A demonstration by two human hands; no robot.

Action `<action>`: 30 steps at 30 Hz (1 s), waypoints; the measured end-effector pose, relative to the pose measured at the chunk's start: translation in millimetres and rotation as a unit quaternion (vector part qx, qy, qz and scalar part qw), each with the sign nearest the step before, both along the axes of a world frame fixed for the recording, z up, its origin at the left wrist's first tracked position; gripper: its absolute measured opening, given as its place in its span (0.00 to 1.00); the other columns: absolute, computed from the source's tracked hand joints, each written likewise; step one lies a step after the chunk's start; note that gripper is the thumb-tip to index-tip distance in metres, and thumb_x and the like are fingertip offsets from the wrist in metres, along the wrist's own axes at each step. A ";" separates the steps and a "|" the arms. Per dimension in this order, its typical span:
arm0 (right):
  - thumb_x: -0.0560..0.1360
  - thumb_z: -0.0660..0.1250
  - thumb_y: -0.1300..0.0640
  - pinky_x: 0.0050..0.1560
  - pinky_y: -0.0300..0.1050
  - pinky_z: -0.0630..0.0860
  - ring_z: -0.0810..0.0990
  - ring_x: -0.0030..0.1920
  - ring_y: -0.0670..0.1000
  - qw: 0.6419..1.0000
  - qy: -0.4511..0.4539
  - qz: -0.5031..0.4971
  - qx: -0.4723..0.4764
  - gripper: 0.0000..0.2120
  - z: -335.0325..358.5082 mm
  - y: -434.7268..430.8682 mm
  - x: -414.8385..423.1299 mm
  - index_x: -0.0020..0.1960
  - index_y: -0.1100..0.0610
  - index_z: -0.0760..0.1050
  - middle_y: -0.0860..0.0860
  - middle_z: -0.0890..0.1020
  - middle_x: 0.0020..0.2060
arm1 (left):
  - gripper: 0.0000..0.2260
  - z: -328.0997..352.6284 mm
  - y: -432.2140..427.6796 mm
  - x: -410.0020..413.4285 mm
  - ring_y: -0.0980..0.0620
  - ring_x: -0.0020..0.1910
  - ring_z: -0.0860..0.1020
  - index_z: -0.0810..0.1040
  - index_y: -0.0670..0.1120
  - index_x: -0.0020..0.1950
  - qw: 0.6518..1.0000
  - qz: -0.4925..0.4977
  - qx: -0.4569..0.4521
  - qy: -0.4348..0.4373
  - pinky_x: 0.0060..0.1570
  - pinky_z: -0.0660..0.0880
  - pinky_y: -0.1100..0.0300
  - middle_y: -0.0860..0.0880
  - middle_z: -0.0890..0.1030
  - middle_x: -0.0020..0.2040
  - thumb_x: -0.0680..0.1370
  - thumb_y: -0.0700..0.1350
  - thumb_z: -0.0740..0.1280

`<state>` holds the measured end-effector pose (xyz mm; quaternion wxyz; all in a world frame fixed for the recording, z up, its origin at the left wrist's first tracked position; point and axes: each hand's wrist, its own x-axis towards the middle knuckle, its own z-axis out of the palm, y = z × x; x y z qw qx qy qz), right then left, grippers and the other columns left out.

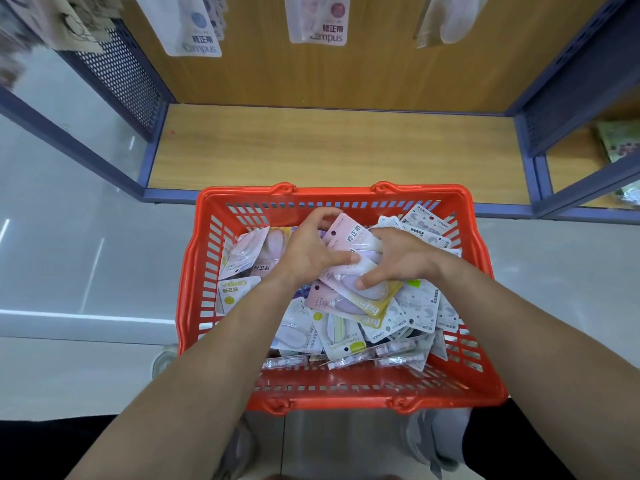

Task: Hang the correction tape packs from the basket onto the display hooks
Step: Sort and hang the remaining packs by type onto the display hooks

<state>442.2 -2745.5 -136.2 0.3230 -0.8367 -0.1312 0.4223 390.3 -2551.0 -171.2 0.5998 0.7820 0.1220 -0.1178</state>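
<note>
A red plastic basket [460, 393] stands on the floor in front of me, filled with several correction tape packs in pink, purple, yellow and white. Both of my hands are inside it. My left hand [311, 247] curls its fingers round the top of a pink correction tape pack [349, 233], thumb pressed on its lower part. My right hand [398, 261] grips the same bundle of pink packs from the right, thumb on a pale pack [349, 275] beneath. Packs hang from the display above: a blue-dot pack [197, 32] and a pink-dot pack [322, 26].
A wooden shelf board [329, 150] with blue metal frame lies just behind the basket. A perforated blue side panel [117, 71] stands at the left, another blue frame post [533, 161] at the right. Grey floor surrounds the basket; my shoes [433, 441] are below it.
</note>
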 end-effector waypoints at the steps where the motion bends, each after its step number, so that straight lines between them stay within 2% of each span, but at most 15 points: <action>1: 0.59 0.86 0.49 0.60 0.52 0.80 0.84 0.52 0.46 1.000 0.004 -0.006 0.009 0.30 -2.8 -0.5 -1.3 0.58 0.47 0.79 0.44 0.86 0.50 | 0.34 -0.9 -0.6 -1.3 0.53 0.54 0.81 0.75 0.56 0.63 1.000 0.010 -0.003 -0.003 0.51 0.80 0.58 0.51 0.80 0.57 0.61 0.42 0.86; 5: 0.63 0.85 0.56 0.59 0.47 0.80 0.85 0.49 0.43 0.998 0.008 -0.056 0.042 0.25 -5.6 -2.8 -6.8 0.56 0.50 0.81 0.43 0.87 0.48 | 0.31 3.9 0.0 -7.9 0.53 0.55 0.81 0.74 0.51 0.68 0.997 0.070 -0.025 0.026 0.50 0.80 0.59 0.55 0.80 0.56 0.69 0.45 0.83; 8: 0.63 0.85 0.56 0.56 0.44 0.80 0.85 0.48 0.42 0.994 -0.003 -0.091 0.055 0.22 -3.3 -6.6 -8.2 0.53 0.50 0.80 0.43 0.87 0.47 | 0.25 7.9 11.4 -23.2 0.57 0.50 0.80 0.74 0.49 0.66 0.993 0.100 0.001 0.066 0.44 0.78 0.66 0.50 0.81 0.57 0.74 0.48 0.79; 10: 0.65 0.84 0.58 0.49 0.34 0.78 0.84 0.45 0.37 0.991 -0.011 -0.114 0.067 0.20 -0.3 -9.7 -9.7 0.51 0.49 0.79 0.41 0.86 0.44 | 0.22 4.3 18.4 -39.0 0.55 0.47 0.80 0.76 0.48 0.61 0.993 0.070 0.042 0.089 0.47 0.80 0.62 0.49 0.81 0.55 0.72 0.51 0.80; 12: 0.66 0.83 0.61 0.40 0.26 0.73 0.81 0.40 0.31 0.988 -0.018 -0.133 0.082 0.19 4.0 -12.4 -12.6 0.48 0.48 0.77 0.38 0.84 0.41 | 0.24 0.4 18.9 -52.7 0.54 0.48 0.78 0.78 0.51 0.57 0.989 -0.002 0.096 0.113 0.52 0.79 0.56 0.52 0.80 0.52 0.68 0.55 0.82; 15: 0.65 0.84 0.63 0.39 0.25 0.72 0.82 0.41 0.32 0.979 -0.020 -0.179 0.100 0.23 1.5 -15.9 -18.0 0.52 0.48 0.76 0.40 0.85 0.45 | 0.35 -6.5 8.3 -60.0 0.50 0.58 0.74 0.78 0.52 0.63 0.957 -0.115 0.239 0.120 0.62 0.74 0.51 0.52 0.74 0.58 0.62 0.65 0.81; 16: 0.64 0.84 0.63 0.39 0.26 0.73 0.82 0.42 0.32 0.976 -0.018 -0.192 0.107 0.25 0.1 -16.7 -19.8 0.55 0.49 0.76 0.40 0.85 0.47 | 0.36 -8.2 4.0 -60.7 0.49 0.60 0.72 0.77 0.51 0.65 0.947 -0.120 0.272 0.121 0.64 0.72 0.50 0.51 0.73 0.59 0.62 0.65 0.81; 18: 0.64 0.84 0.62 0.42 0.29 0.74 0.83 0.46 0.34 0.972 -0.016 -0.205 0.117 0.28 0.0 -17.8 -23.5 0.58 0.49 0.77 0.40 0.85 0.48 | 0.34 -8.5 -1.6 -63.4 0.47 0.59 0.71 0.77 0.49 0.63 0.945 -0.100 0.291 0.111 0.63 0.71 0.50 0.50 0.72 0.57 0.63 0.61 0.82; 19: 0.64 0.84 0.62 0.43 0.31 0.75 0.84 0.46 0.35 0.969 -0.016 -0.213 0.124 0.27 2.0 -18.6 -24.6 0.57 0.49 0.77 0.39 0.86 0.47 | 0.31 -7.7 -1.7 -63.1 0.47 0.57 0.73 0.77 0.48 0.61 0.952 -0.088 0.272 0.105 0.60 0.73 0.50 0.51 0.73 0.55 0.64 0.58 0.82; 21: 0.67 0.82 0.67 0.43 0.31 0.76 0.83 0.42 0.34 0.964 -0.010 -0.221 0.148 0.22 10.2 -21.0 -25.3 0.52 0.49 0.77 0.36 0.86 0.41 | 0.25 1.4 1.2 -59.8 0.46 0.52 0.78 0.75 0.48 0.57 0.974 -0.067 0.177 0.122 0.52 0.78 0.48 0.51 0.78 0.51 0.66 0.51 0.82; 24: 0.69 0.79 0.69 0.48 0.40 0.79 0.86 0.47 0.42 0.956 0.002 -0.230 0.182 0.19 21.3 -21.9 -23.2 0.52 0.49 0.80 0.43 0.88 0.46 | 0.26 26.3 12.3 -47.6 0.45 0.50 0.83 0.76 0.49 0.56 0.988 -0.039 0.060 0.138 0.52 0.81 0.46 0.47 0.83 0.52 0.63 0.50 0.81; 26: 0.70 0.78 0.69 0.50 0.45 0.81 0.86 0.50 0.48 0.943 0.015 -0.252 0.215 0.18 31.1 -20.8 -21.2 0.54 0.52 0.81 0.48 0.88 0.49 | 0.25 42.9 18.1 -39.4 0.46 0.46 0.84 0.77 0.47 0.58 0.992 -0.004 -0.012 0.126 0.49 0.83 0.50 0.45 0.83 0.51 0.65 0.46 0.83; 28: 0.71 0.77 0.69 0.53 0.48 0.82 0.86 0.52 0.50 0.932 0.020 -0.272 0.238 0.19 42.3 -18.1 -17.9 0.57 0.52 0.81 0.50 0.88 0.52 | 0.18 62.5 20.3 -34.6 0.51 0.36 0.81 0.77 0.43 0.58 0.989 0.044 -0.081 0.116 0.37 0.80 0.59 0.44 0.83 0.45 0.72 0.35 0.78; 30: 0.71 0.77 0.69 0.56 0.50 0.82 0.86 0.54 0.51 0.928 0.015 -0.271 0.256 0.19 58.8 -14.1 -15.3 0.58 0.53 0.80 0.51 0.88 0.53 | 0.13 80.9 22.8 -31.6 0.51 0.36 0.79 0.78 0.43 0.56 0.984 0.090 -0.114 0.101 0.34 0.75 0.62 0.45 0.84 0.45 0.75 0.31 0.73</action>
